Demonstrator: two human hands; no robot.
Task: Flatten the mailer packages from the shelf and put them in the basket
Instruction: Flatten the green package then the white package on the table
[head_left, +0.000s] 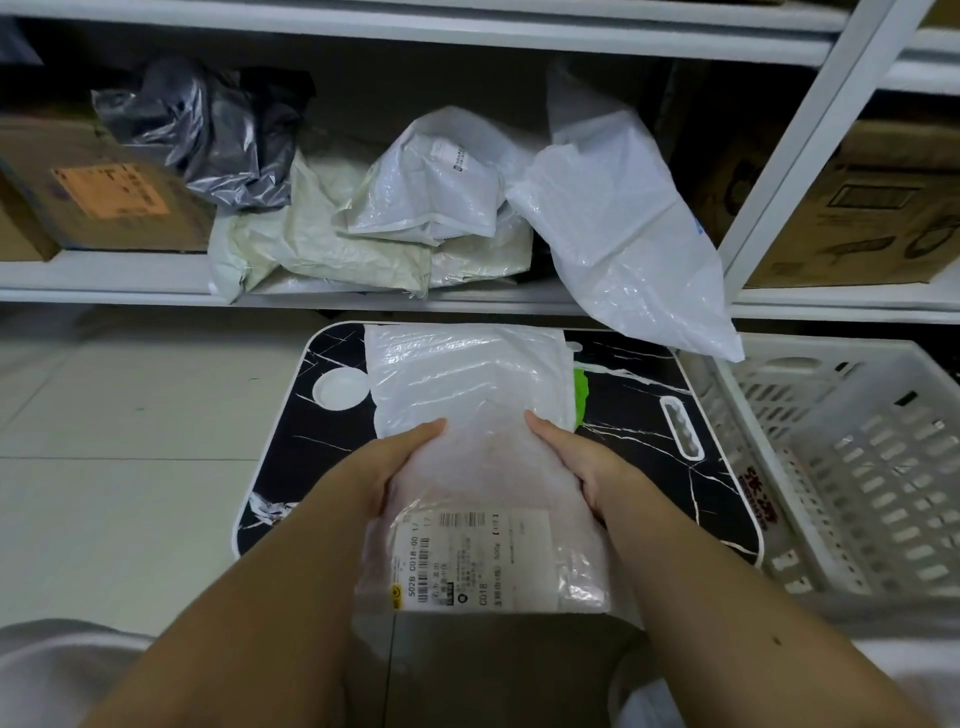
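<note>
We see only the thumbs of the left hand (400, 462) and right hand (571, 462); the fingers lie hidden under the mailer (467, 405). The mailer covers most of a green item (581, 395) and the tabletop's (649, 415) middle. Its label (470, 561) print is mostly too small to read. The basket (852, 467) and right box (878, 208) are cut off by the edge.

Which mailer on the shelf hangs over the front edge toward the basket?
The large white plastic mailer at the shelf's right end; its lower corner droops past the shelf edge, unlike the others.
</note>
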